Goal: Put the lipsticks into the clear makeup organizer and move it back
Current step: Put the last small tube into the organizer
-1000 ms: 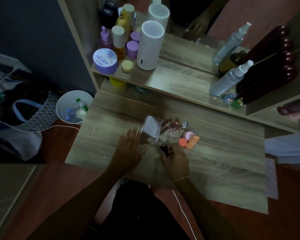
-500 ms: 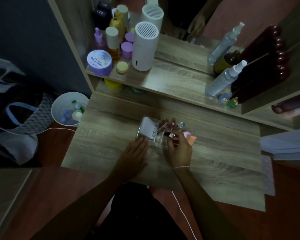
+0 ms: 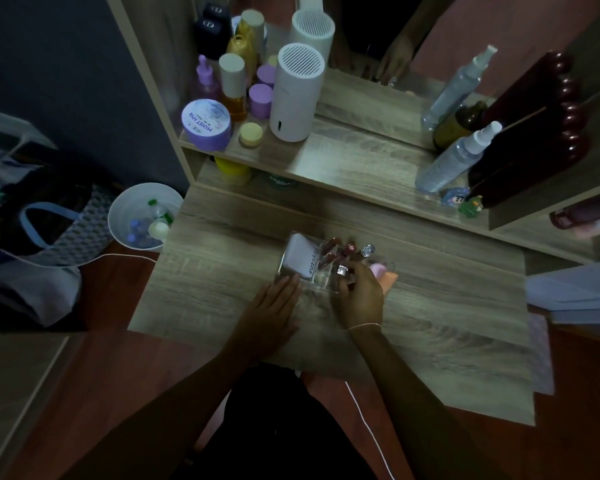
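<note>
At the near front edge of the clear makeup organizer (image 3: 321, 268), the right hand (image 3: 361, 299) is pinching a lipstick (image 3: 343, 270) w/ silver cap between thumb and fingertips, fingers curled tight round it, lowering it toward a front slot. The left hand (image 3: 274, 306) is lying flat and spread, gripping nothing, fingertips touching the organizer's near-left corner to steady it.

To do this step well, I'd judge: keeping the tube upright, aiming it at an empty cell rather than onto the caps already standing there, letting go only once it's seated; left hand pressing lightly so the light box isn't sliding or tipping.

The organizer is sitting mid-desk (image 3: 430, 323), well apart from the upper shelf (image 3: 354, 161). It's transparent, so edges are hard to read in the dim light. Inside: a pale lilac box (image 3: 300, 259) on the left side, several dark red tubes (image 3: 331, 249) standing beside it, a silver-topped one (image 3: 367, 250) at the right. Pink and orange sponges (image 3: 381, 273) are lying at the right end, partly behind the hand; can't tell if inside or just beside.

Moving it back isn't yet done.
</note>
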`<state>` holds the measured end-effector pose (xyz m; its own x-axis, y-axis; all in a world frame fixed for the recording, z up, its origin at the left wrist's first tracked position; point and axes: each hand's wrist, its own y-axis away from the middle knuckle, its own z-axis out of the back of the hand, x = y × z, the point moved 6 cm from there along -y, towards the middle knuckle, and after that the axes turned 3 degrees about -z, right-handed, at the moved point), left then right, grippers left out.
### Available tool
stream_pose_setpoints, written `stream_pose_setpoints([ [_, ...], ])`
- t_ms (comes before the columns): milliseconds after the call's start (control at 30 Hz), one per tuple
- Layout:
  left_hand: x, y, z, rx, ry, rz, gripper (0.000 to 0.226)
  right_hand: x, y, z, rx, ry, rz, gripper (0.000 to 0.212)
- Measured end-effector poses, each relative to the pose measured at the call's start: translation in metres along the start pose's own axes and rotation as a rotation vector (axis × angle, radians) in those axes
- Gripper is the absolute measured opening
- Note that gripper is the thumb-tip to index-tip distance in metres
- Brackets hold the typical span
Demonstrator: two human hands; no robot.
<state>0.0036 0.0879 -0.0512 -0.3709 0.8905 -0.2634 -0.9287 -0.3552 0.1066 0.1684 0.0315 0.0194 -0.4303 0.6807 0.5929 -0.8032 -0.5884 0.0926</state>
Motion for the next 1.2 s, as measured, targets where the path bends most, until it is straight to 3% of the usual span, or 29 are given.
stream_pose_setpoints([
  [367,-0.003,0.0,0.01,-0.027,-0.007,-0.018,0.068,-0.006,-0.002,0.001,0.011,-0.022,0.006,0.028],
  [667,-0.02,-0.01,0.025,-0.072,-0.007,-0.068,0.064,0.002,0.011,0.006,-0.013,0.026,0.152,0.027],
  [1033,-0.026,-0.019,0.02,0.009,0.008,-0.069,0.062,-0.003,0.013,0.009,0.018,-0.013,0.156,0.032],
  [1200,-0.028,-0.013,0.021,-0.013,0.05,-0.039,0.061,-0.019,0.042,0.028,-0.135,-0.023,0.199,0.035],
])
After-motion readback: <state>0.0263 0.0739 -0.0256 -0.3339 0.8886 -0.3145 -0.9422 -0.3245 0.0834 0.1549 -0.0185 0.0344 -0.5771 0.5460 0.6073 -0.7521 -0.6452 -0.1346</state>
